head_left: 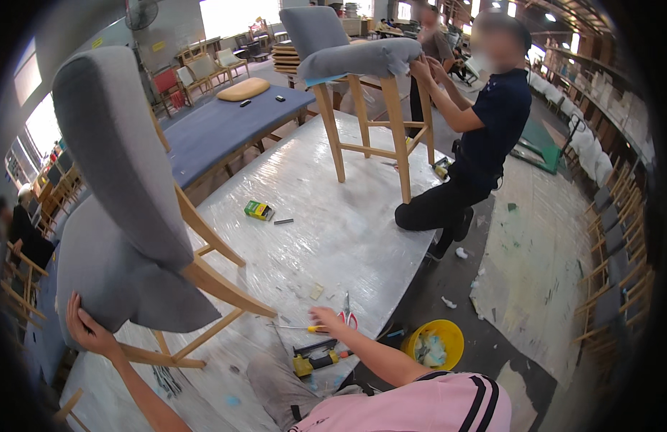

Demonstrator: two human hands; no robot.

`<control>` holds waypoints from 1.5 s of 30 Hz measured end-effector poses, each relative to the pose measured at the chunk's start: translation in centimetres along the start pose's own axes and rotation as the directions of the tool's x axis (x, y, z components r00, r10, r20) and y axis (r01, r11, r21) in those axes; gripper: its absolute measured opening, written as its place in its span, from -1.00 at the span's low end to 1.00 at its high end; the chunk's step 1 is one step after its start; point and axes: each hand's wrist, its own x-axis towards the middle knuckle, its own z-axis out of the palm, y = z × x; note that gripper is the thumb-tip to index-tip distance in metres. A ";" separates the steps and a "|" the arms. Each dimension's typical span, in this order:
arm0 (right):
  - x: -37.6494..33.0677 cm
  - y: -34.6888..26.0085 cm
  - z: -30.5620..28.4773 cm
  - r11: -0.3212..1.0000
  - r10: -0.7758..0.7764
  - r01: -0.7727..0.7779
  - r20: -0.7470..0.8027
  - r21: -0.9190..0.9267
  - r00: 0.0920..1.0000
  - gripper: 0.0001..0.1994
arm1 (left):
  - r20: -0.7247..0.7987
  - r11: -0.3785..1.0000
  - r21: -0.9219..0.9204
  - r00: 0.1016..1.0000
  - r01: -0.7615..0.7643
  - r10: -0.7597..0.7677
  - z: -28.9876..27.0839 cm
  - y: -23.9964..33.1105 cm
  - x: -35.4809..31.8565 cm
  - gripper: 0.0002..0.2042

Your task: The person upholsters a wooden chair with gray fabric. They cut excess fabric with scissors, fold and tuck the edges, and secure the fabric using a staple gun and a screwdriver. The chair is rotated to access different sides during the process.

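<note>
My left hand (90, 327) grips the front edge of the seat of a grey upholstered chair (132, 237) with light wooden legs. A loose flap of grey cloth hangs from the seat's side. My right hand (329, 320) is over the work surface with its fingers stretched out, just at the yellow handle of a screwdriver (317, 329). Whether it touches the handle is hard to see. Right beside that hand lie red-handled pliers (347, 317). Closer to my lap rests a yellow and black staple gun (313, 361).
A co-worker (492, 137) kneels at another grey chair (366, 57), both hands on its seat. A green and yellow box (259, 210) and a staple strip (284, 222) lie on the plastic-covered platform (333, 237). A yellow bucket (454, 341) of scraps stands right; a blue table (211, 133) behind.
</note>
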 end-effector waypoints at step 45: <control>-9.8 12.5 -13.8 0.993 -0.105 0.084 -0.316 -0.079 0.943 -0.41 | 0.699 -0.323 -0.714 0.660 0.621 -0.275 9.5 13.7 -14.2 -0.52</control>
